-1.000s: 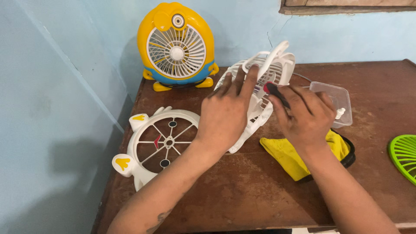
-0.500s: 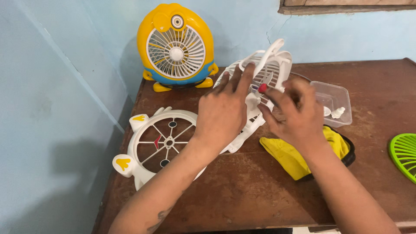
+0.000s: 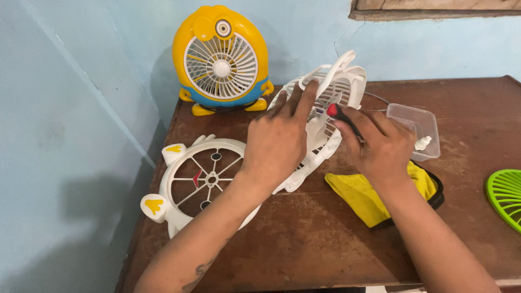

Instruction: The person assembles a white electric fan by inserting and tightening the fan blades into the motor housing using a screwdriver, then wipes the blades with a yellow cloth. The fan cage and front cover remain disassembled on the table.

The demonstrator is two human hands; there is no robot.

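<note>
A white fan grille housing (image 3: pixel 341 81) stands tilted on the brown table (image 3: pixel 304 239). My left hand (image 3: pixel 279 138) lies flat on its front, fingers spread, holding it steady. My right hand (image 3: pixel 380 144) grips a screwdriver with a red and black handle (image 3: pixel 337 114), its tip pointed into the grille. A second white fan frame with yellow feet (image 3: pixel 203 176) lies flat to the left, under my left forearm.
A yellow cartoon-shaped fan (image 3: pixel 221 57) stands at the back by the blue wall. A clear plastic box (image 3: pixel 418 122) with small white parts sits right of my hand. A yellow cloth (image 3: pixel 363 195) lies in front. A green grille (image 3: pixel 504 195) shows at the right edge.
My right hand turned the screwdriver against the grille, shifting slightly left then back; the handle shows again between my fingers. My left hand stayed pressed on the grille.
</note>
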